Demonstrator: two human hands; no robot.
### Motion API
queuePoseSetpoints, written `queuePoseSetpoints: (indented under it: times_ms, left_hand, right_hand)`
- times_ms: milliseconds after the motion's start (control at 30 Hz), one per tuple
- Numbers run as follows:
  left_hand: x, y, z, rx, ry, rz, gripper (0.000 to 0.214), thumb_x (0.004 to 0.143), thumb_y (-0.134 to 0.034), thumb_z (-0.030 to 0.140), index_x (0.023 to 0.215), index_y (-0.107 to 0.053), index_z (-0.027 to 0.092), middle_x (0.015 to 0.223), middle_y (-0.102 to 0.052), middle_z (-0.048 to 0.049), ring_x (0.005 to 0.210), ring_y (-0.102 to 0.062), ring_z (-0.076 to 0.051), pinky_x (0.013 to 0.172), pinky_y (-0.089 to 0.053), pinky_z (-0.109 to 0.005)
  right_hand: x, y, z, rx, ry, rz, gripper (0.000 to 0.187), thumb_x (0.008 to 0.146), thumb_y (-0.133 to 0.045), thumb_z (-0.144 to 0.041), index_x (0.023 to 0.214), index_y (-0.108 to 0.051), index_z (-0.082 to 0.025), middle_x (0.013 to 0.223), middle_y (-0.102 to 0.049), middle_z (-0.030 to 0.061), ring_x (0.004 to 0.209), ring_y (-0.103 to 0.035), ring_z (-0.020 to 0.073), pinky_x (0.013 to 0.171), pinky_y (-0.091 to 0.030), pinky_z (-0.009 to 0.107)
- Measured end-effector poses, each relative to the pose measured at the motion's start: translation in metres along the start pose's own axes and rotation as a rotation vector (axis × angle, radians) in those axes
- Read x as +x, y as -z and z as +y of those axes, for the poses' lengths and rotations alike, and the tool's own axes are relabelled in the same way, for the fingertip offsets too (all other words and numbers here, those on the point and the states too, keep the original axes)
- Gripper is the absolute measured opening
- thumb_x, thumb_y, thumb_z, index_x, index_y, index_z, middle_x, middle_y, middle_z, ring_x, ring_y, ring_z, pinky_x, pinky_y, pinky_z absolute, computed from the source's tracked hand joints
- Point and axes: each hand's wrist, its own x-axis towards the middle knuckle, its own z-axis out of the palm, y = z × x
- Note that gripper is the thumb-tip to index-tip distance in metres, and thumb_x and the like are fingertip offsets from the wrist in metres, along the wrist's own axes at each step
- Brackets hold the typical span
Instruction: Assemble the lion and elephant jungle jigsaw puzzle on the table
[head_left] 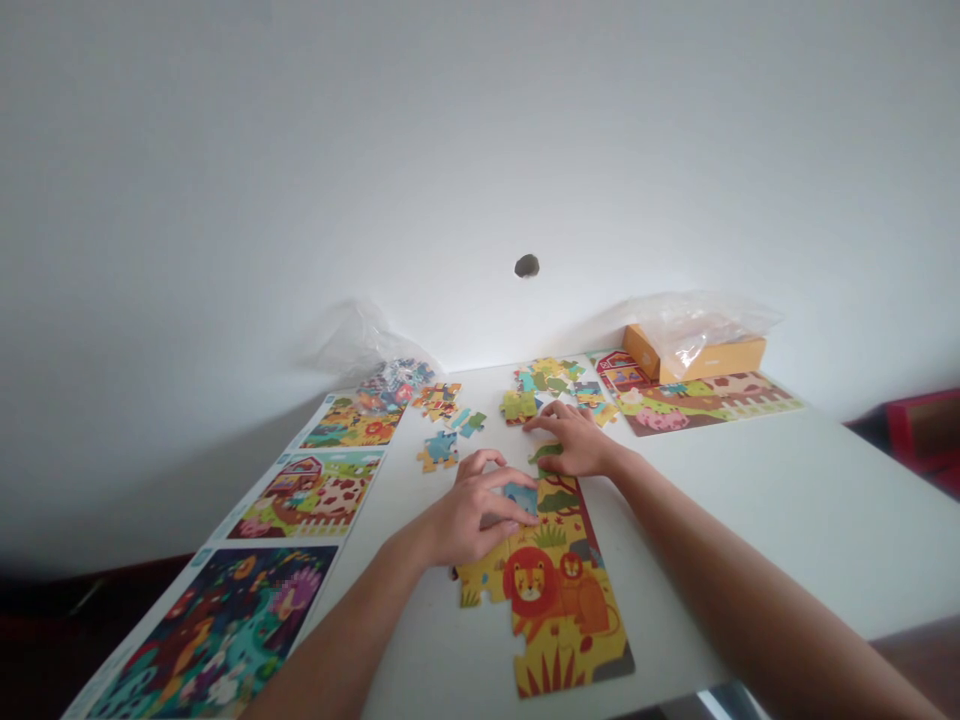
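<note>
A partly joined jigsaw puzzle [559, 600] with lions on yellow ground lies on the white table in front of me. My left hand [480, 505] rests over its upper left part, fingers spread and bent, fingertips touching a blue piece [520, 496]. At the top edge of the joined part is a green piece [549, 458], with the thumb of my right hand [576, 440] on it. The right fingers are apart and reach toward a loose yellow-green piece [517, 407]; whether they touch it I cannot tell.
Loose pieces [441, 450] lie beyond my left hand, and a pile of pieces [551, 376] lies farther back. A picture sheet [300, 495] runs along the left. Bagged pieces [397, 380] stand at the back left. An orange box lid [712, 358] with plastic sits on a farm picture [675, 408].
</note>
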Motion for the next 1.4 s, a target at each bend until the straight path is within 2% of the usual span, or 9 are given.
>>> queuePoseSetpoints:
  times_ms: [200, 300, 433, 533, 667, 800, 967, 1200, 1400]
  left_hand:
    - [-0.006, 0.003, -0.006, 0.063, 0.004, 0.09, 0.034, 0.079, -0.065, 0.022, 0.11, -0.074, 0.033, 0.144, -0.053, 0.0007, 0.132, -0.035, -0.031, 0.115, -0.025, -0.051]
    - [-0.008, 0.007, -0.017, 0.145, 0.074, 0.285, 0.036, 0.083, -0.057, 0.022, 0.114, -0.072, 0.031, 0.14, -0.055, -0.0014, 0.131, -0.04, -0.029, 0.115, -0.027, -0.049]
    - [-0.01, 0.011, -0.04, 0.263, 0.395, 0.65, 0.038, 0.082, -0.046, 0.009, 0.103, -0.072, 0.026, 0.123, -0.065, -0.0015, 0.12, -0.053, -0.023, 0.111, -0.034, -0.041]
    - [-0.013, 0.012, -0.055, 0.343, 0.684, 0.757, 0.05, 0.072, -0.046, 0.001, 0.11, -0.069, 0.026, 0.121, -0.066, -0.0013, 0.119, -0.053, -0.025, 0.106, -0.038, -0.041]
    - [-0.014, 0.01, -0.063, 0.339, 0.883, 0.682, 0.048, 0.073, -0.051, 0.006, 0.113, -0.068, 0.027, 0.124, -0.066, -0.0016, 0.117, -0.052, -0.031, 0.097, -0.043, -0.045]
    - [-0.01, 0.006, -0.061, 0.296, 0.896, 0.545, 0.036, 0.08, -0.056, 0.021, 0.112, -0.07, 0.03, 0.126, -0.065, -0.0024, 0.118, -0.049, -0.034, 0.093, -0.043, -0.05]
    - [-0.008, 0.004, -0.061, 0.294, 0.879, 0.501, 0.03, 0.082, -0.059, 0.031, 0.109, -0.072, 0.032, 0.124, -0.065, -0.003, 0.118, -0.05, -0.035, 0.093, -0.043, -0.051]
    - [-0.01, 0.005, -0.065, 0.299, 0.874, 0.494, 0.03, 0.085, -0.055, 0.027, 0.109, -0.072, 0.031, 0.122, -0.065, -0.0047, 0.117, -0.05, -0.033, 0.093, -0.043, -0.049]
    - [-0.009, 0.005, -0.067, 0.368, 0.837, 0.509, 0.045, 0.083, -0.048, 0.011, 0.115, -0.071, 0.032, 0.133, -0.062, -0.0015, 0.118, -0.05, -0.03, 0.095, -0.043, -0.047]
  right_hand:
    - [-0.002, 0.002, -0.003, 0.011, 0.008, 0.016, 0.053, 0.076, -0.07, -0.036, 0.127, -0.061, -0.029, 0.124, -0.051, 0.0097, 0.113, -0.051, 0.0308, 0.099, -0.032, 0.049]
    - [-0.006, 0.006, -0.012, 0.062, 0.038, 0.092, 0.042, 0.077, -0.066, -0.031, 0.119, -0.065, -0.025, 0.117, -0.056, 0.0088, 0.11, -0.052, 0.0289, 0.097, -0.033, 0.045]
    - [-0.011, 0.008, -0.029, 0.12, 0.171, 0.194, 0.025, 0.078, -0.063, -0.026, 0.103, -0.066, -0.024, 0.106, -0.06, 0.0053, 0.103, -0.054, 0.0244, 0.093, -0.033, 0.04]
    - [-0.014, 0.005, -0.038, 0.107, 0.261, 0.082, 0.025, 0.075, -0.067, -0.027, 0.1, -0.067, -0.024, 0.102, -0.061, 0.005, 0.099, -0.055, 0.0241, 0.091, -0.032, 0.04]
    - [-0.014, 0.002, -0.04, 0.112, 0.258, 0.001, 0.03, 0.074, -0.068, -0.027, 0.103, -0.066, -0.023, 0.099, -0.061, 0.0047, 0.096, -0.057, 0.0226, 0.09, -0.033, 0.038]
    - [-0.013, 0.0, -0.037, 0.107, 0.239, -0.015, 0.022, 0.075, -0.065, -0.023, 0.096, -0.069, -0.023, 0.096, -0.062, 0.0042, 0.093, -0.058, 0.0212, 0.09, -0.034, 0.038]
    - [-0.011, -0.003, -0.033, 0.097, 0.213, -0.011, 0.019, 0.076, -0.066, -0.026, 0.095, -0.07, -0.023, 0.095, -0.064, 0.0038, 0.093, -0.06, 0.0211, 0.089, -0.034, 0.037]
    - [-0.007, -0.007, -0.026, 0.067, 0.111, 0.058, 0.019, 0.081, -0.063, -0.025, 0.098, -0.07, -0.024, 0.093, -0.064, 0.0032, 0.095, -0.061, 0.0209, 0.089, -0.034, 0.037]
    - [-0.004, -0.011, -0.023, 0.074, 0.076, 0.106, 0.016, 0.083, -0.06, -0.025, 0.096, -0.07, -0.024, 0.092, -0.065, 0.0031, 0.093, -0.061, 0.02, 0.088, -0.035, 0.037]
